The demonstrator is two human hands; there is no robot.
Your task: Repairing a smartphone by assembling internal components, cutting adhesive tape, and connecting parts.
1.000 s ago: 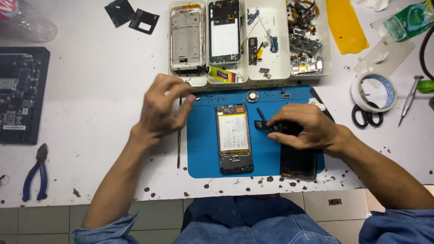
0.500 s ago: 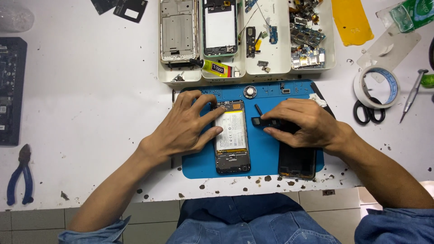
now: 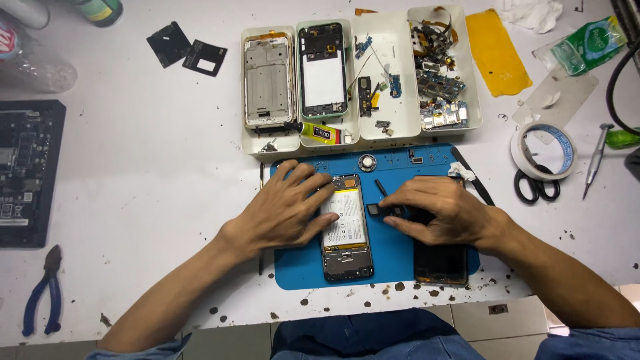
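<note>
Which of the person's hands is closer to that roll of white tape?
The right hand. It lies on the blue mat, left of the tape roll; the left hand is farther left, on the opened phone.

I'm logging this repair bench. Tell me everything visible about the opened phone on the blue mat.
The opened phone lies flat on the blue mat, back cover off, long axis pointing away from the person. A pale battery fills its middle, with dark circuitry above and below. The left hand rests on its left edge; the right hand works just beside it.
</note>
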